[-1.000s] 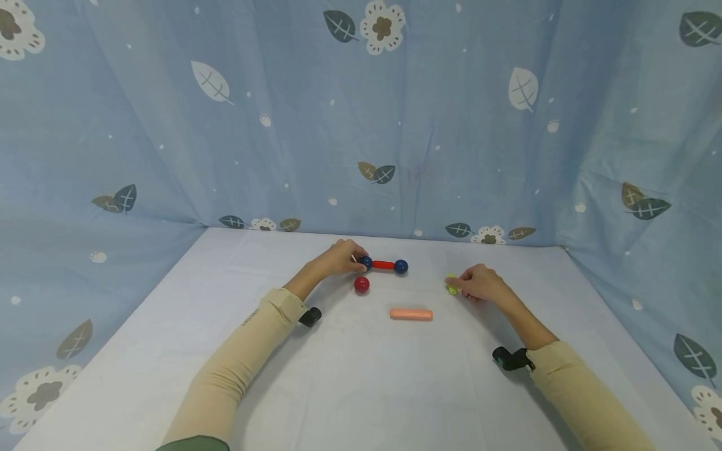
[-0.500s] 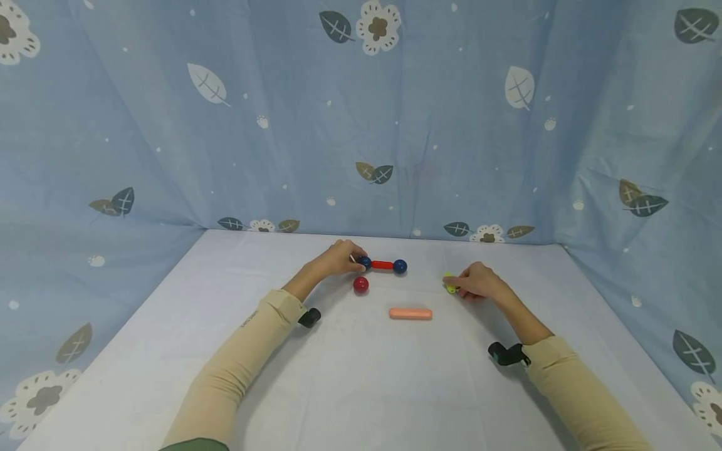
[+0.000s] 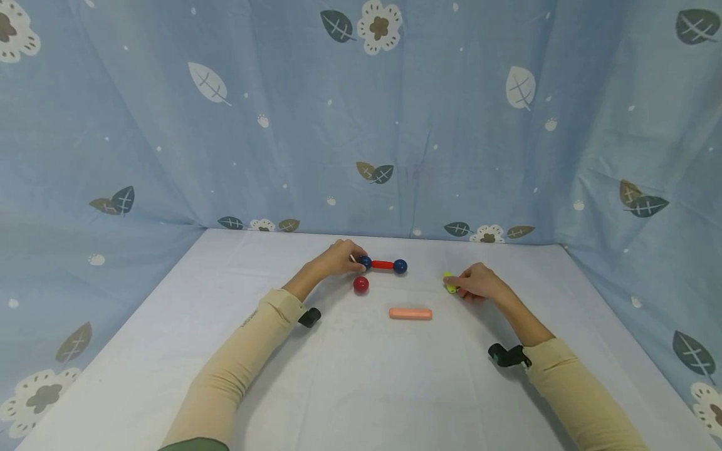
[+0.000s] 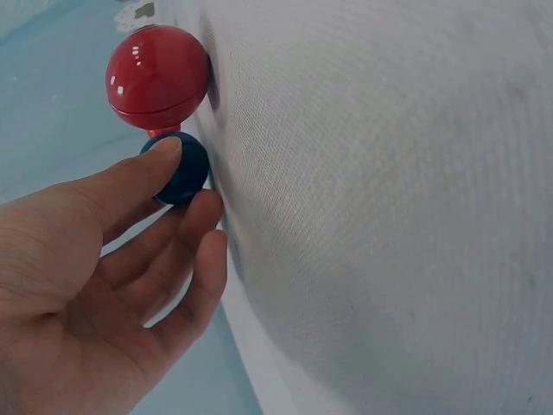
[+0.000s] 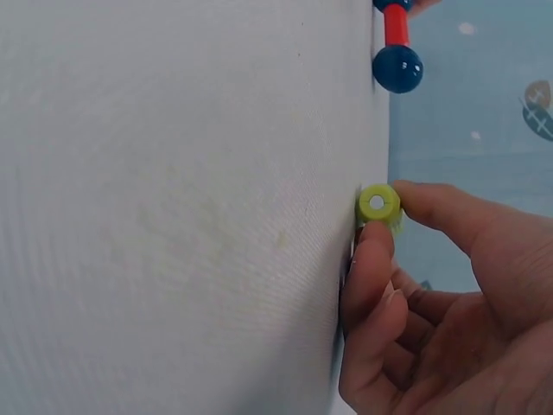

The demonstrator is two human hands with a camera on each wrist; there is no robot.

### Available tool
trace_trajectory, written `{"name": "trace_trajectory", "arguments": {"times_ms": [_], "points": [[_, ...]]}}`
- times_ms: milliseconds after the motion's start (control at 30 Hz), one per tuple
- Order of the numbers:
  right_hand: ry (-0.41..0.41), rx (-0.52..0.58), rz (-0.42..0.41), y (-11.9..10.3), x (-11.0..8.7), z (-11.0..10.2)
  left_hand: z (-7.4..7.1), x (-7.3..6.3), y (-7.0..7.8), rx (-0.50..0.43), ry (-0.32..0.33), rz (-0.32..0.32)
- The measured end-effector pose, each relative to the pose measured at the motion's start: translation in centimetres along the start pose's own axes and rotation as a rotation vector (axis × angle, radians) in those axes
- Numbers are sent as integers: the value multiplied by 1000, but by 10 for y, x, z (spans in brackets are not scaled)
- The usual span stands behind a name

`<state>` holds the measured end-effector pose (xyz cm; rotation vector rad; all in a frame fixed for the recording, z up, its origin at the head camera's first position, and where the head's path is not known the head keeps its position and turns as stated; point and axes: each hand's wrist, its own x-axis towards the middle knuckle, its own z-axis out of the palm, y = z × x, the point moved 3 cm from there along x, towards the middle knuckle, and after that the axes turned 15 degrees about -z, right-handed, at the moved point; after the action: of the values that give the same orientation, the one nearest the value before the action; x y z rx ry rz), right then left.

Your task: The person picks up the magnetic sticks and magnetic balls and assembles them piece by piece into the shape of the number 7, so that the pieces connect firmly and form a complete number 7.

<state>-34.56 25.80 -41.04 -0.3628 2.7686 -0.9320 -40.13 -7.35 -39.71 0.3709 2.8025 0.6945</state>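
A peach rod lies nearest on the desk, a red ball farther left. At right, the right hand pinches a lime rod; farther, the left hand pinches one blue ball, joined by a red rod to a second ball.

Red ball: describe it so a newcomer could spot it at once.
On the white table, find the left hand pinching one of two blue balls joined by a red rod. Nearer the wearer sits the red ball. Unlike its blue neighbours, it is red and unattached.
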Motion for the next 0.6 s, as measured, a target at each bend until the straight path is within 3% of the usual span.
{"name": "trace_trajectory", "arguments": {"times_ms": [600], "points": [[6,89,14,4,4,3,0,2,-1,31,9,24]]}}
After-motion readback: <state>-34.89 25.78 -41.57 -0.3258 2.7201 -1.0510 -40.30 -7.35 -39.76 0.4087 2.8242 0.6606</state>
